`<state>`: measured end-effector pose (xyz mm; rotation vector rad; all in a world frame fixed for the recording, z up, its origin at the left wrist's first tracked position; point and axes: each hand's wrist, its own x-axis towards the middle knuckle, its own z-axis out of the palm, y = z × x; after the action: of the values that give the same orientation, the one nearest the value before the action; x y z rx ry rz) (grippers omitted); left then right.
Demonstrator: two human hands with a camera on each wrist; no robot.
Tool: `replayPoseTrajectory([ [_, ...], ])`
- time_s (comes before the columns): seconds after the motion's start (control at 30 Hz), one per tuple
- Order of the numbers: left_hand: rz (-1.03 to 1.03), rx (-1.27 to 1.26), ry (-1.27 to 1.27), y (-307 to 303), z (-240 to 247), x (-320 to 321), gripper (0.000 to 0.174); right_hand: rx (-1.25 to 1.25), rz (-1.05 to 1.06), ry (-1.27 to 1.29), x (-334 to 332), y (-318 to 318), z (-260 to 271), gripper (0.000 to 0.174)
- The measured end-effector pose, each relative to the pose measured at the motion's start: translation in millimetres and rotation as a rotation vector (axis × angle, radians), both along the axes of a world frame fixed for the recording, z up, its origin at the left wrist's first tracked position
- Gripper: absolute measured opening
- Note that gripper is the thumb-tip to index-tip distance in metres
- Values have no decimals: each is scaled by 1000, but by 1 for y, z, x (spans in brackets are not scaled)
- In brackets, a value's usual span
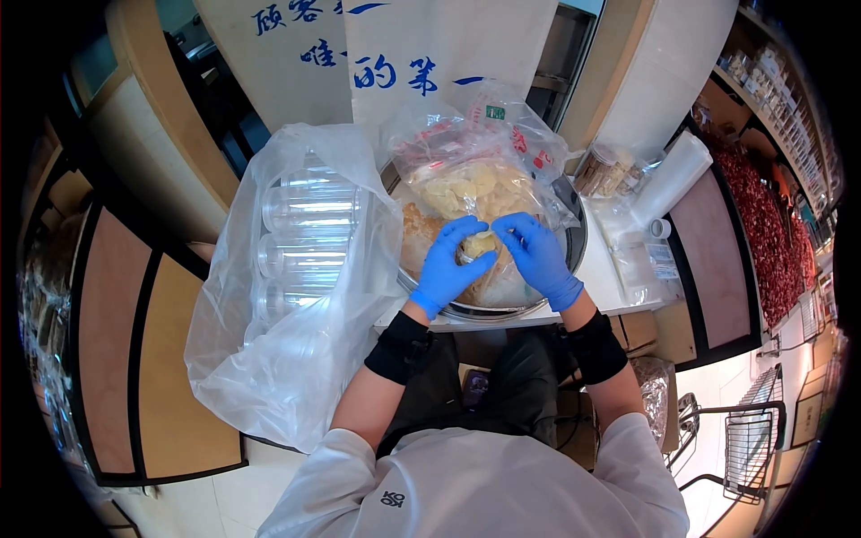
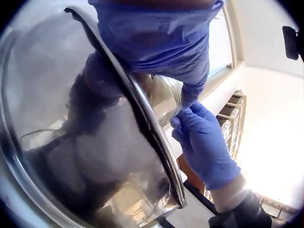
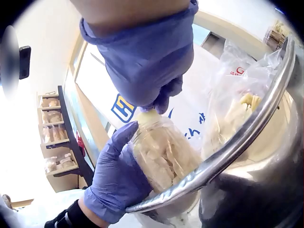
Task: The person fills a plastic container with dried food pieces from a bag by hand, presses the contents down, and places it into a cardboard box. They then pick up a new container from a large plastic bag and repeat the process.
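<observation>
My gloved left hand (image 1: 453,267) (image 2: 152,45) (image 3: 118,176) holds a clear jar (image 3: 166,154), tilted and filled with pale pieces, over a round metal basin (image 2: 151,124) (image 3: 237,137). At the jar's mouth, my gloved right hand (image 1: 540,258) (image 2: 206,145) (image 3: 142,64) pinches a pale slice (image 3: 148,118) with thumb and fingers. Just beyond both hands, a clear bag (image 1: 475,186) (image 3: 223,121) of pale yellow slices lies in the basin. Part of the jar is hidden behind the fingers in the head view.
To the left stands a large translucent bag (image 1: 215,332) of clear empty jars (image 1: 309,211). On the right are filled jars (image 1: 605,170), a plastic roll (image 1: 674,177) and a small white cap (image 1: 661,229). Behind the basin rises a board (image 1: 448,40) with blue writing.
</observation>
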<state>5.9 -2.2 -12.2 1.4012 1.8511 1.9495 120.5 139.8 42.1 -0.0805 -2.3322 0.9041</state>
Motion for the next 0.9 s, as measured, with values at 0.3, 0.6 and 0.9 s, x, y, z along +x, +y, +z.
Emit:
replayPoseTrajectory([
  [0.3,63,15,-169,-2,0,-1,36,-70,-81,67,10,3,-6,14],
  [0.6,87,78,-174,1,-6,-3,34,92,82,8,11,4,-5,16],
  [0.9,151,87,-243,2,-6,1,24,109,15,174,6,-9,-3,17],
])
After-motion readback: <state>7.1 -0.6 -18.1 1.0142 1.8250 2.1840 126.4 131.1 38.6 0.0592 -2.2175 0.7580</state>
